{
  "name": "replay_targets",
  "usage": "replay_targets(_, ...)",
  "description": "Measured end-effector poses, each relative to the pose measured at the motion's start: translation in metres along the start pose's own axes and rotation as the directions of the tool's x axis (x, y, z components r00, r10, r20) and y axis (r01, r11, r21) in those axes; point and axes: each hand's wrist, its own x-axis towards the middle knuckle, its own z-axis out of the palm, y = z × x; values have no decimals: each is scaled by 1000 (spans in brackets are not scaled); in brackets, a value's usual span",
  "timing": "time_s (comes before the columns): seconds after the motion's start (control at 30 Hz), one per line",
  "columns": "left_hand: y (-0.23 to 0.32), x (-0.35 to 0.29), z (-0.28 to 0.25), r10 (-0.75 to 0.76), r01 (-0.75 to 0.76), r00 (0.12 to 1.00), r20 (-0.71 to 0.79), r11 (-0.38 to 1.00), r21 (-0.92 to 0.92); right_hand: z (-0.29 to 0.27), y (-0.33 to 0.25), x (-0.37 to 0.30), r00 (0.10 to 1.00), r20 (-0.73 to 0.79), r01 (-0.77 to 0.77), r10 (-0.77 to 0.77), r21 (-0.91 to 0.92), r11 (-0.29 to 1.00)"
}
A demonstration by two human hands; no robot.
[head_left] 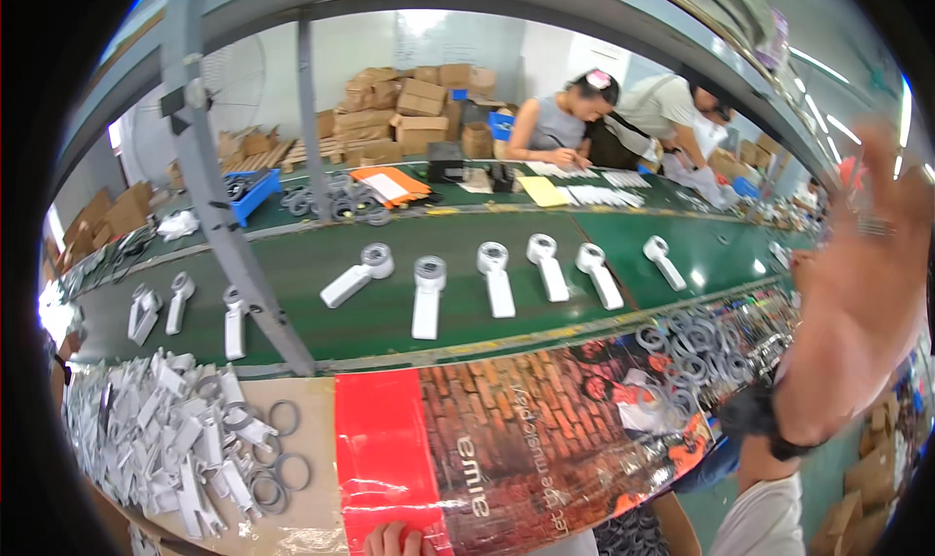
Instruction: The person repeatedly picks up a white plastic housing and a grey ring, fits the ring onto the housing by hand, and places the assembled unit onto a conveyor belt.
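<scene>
My left hand (397,538) shows only its fingers at the lower edge. They rest on the red end of a glossy printed cardboard sheet (526,429), and the thumb is hidden. Raised at the far right, close to the camera, is my right hand (857,293), with a black watch at its wrist. Its fingers are smeared by motion, so what they hold, if anything, is unclear. Several grey rings (691,347) lie on the sheet's right part. Beyond it, white handheld-fan-like pieces with round grey heads (495,278) lie spaced out on a green conveyor belt (448,244).
A heap of white plastic parts (185,439) lies at the left beside loose grey rings (282,417). A grey metal post (219,186) rises before the belt. Across it, a person (550,123) works at a bench; cardboard boxes (421,98) are stacked behind.
</scene>
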Motion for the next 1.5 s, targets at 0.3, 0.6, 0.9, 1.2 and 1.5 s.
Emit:
replay_targets(0.3, 8, 0, 11, 16, -14, 1000, 25, 998, -67, 206, 225, -269, 17, 515, -437, 857, -767, 470)
replay_targets(0.6, -10, 15, -21, -285, 596, 802, 525, 340, -727, 168, 156, -264, 221, 721, -658, 657, -387, 646)
replay_targets(0.9, 66, 48, 29, -377, 422, 866, 327, 200, -884, -7, -84, -221, 266, 960, -686, 84, 127, 716)
replay_targets(1.2, 63, 9, 40, -42, 423, 893, 449, 422, -802, -115, 97, -278, 205, 735, 184, 646, -677, 712)
replay_targets(1.5, 100, 28, 25, -319, 497, 842, 434, 150, -855, -55, -94, -240, 224, 786, -785, 576, 496, -371)
